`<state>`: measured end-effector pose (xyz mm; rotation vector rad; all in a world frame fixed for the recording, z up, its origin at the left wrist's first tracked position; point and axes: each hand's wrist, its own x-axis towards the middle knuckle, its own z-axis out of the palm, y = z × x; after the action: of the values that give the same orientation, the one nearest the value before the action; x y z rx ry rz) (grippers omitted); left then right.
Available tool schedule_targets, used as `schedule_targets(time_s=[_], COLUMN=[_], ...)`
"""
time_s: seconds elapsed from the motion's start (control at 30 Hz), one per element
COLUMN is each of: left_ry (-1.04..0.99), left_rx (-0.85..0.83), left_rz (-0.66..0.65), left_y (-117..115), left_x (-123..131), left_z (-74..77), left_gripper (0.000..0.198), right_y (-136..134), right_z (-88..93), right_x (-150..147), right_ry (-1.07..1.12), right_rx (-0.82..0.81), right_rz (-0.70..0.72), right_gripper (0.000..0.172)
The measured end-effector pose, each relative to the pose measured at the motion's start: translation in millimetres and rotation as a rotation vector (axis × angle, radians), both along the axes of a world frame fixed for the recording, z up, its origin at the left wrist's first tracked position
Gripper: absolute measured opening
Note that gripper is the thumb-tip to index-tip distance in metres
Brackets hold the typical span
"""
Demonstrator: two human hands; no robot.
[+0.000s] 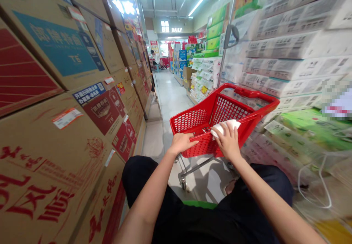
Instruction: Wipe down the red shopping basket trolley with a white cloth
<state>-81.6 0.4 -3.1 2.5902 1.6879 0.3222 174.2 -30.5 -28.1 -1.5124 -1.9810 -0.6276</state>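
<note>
A red plastic shopping cart (200, 149) stands crosswise just beyond my knees, its handle end to the right. My left hand (182, 143) is wrapped over the near top rim of the basket, toward its left end. Farther right on that rim, my right hand (228, 141) presses a white cloth (233, 124) against the red plastic. The cloth is bunched under the fingers, which partly hide it. I cannot tell whether it is fabric or paper. The part of the basket floor that shows has nothing I can make out in it.
Stacked cardboard boxes (68, 126) wall the left side. Wrapped white packs (275, 60) rise on the right, with green packs (316, 126) lower down. A metal-framed glass door (224, 58) stands behind the cart. The aisle floor (167, 86) runs back toward shelves and a distant person (156, 57).
</note>
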Motion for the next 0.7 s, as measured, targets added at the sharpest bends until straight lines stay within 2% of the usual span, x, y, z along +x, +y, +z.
schedule_targets(time_s=[0.1,0.2,0.27,0.33,0.43,0.53,0.63,0.7], left_ry=[-0.003,-0.013,-0.022,-0.030,-0.025,-0.012,-0.002,0.000], left_rx=[0.014,0.015,0.003,0.000,0.018,0.035,0.045,0.049], left_rz=[-0.007,-0.012,-0.014,-0.014,-0.011,-0.014,-0.012,-0.002], left_y=[-0.2,0.1,0.3,0.5,0.7,0.4,-0.7,-2.1], left_x=[-3.5,-8.1,-9.7,-9.3,-5.9,-2.3,-0.8,-1.5], left_z=[-0.3,-0.9,-1.5,-2.2,-3.2,-3.6,-3.9,-4.1], left_gripper=[0.050,0.050,0.050,0.050,0.049,0.049,0.047,0.046], right_y=[-12.9,-15.9,-11.6,-5.2,0.9,-2.2,-11.7,-17.2], right_z=[-2.6,6.1,13.2,17.6,15.8,5.1,-6.9,-10.9], right_x=[-31.5,-16.9,10.0,35.4,45.2,14.0,-31.6,-50.5], right_ry=[-0.057,-0.152,-0.160,-0.112,-0.032,0.023,-0.021,-0.068], right_rx=[-0.048,-0.080,-0.074,-0.043,-0.008,0.007,-0.012,-0.028], right_rz=[0.121,0.201,0.162,0.061,-0.042,-0.032,0.103,0.182], right_gripper=[0.054,0.060,0.062,0.061,0.057,0.055,0.054,0.057])
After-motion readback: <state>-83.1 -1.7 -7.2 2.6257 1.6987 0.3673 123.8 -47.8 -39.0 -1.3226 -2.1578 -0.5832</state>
